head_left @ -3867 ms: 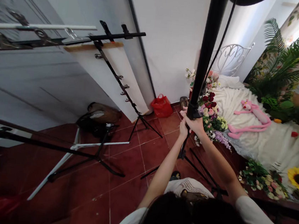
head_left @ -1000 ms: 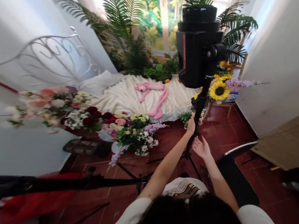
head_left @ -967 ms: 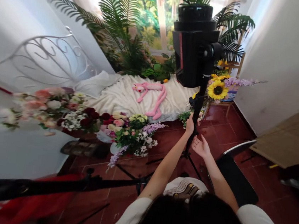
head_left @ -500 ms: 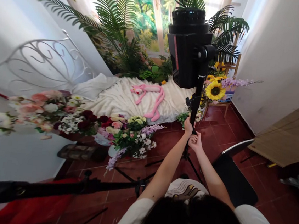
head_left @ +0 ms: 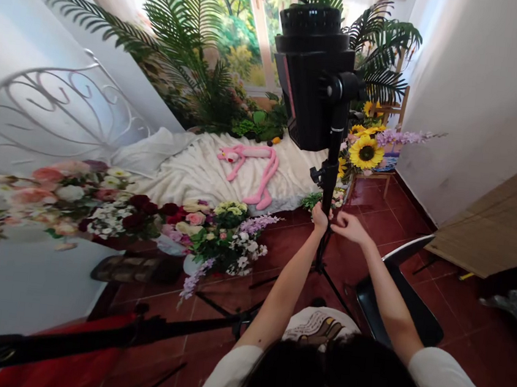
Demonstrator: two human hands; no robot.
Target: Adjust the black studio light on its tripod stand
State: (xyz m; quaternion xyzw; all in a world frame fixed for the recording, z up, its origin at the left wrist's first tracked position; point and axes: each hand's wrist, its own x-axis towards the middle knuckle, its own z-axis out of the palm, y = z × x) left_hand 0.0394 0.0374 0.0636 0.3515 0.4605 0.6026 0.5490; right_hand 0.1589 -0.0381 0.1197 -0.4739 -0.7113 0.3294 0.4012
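Observation:
A large black studio lamp (head_left: 311,82) sits on top of an upright black light stand (head_left: 329,182). My left hand (head_left: 320,217) is wrapped round the stand's pole, low under the lamp. Just right of the pole, my right hand (head_left: 350,228) has its fingers curled at a small part on the stand; what they hold is too small to make out. The stand's legs spread on the red tiled floor below my hands.
A bed with a cream blanket (head_left: 196,171) holds a pink plush toy (head_left: 256,153). Flower bunches (head_left: 221,239) line its near side. Sunflowers (head_left: 366,152) stand right of the pole, a black chair (head_left: 406,304) nearer. A black boom (head_left: 86,335) crosses the lower left.
My right hand has shifted slightly right, its wrist now more bent and level beside the pole. My left hand stays on the pole. The whole view has shifted a little.

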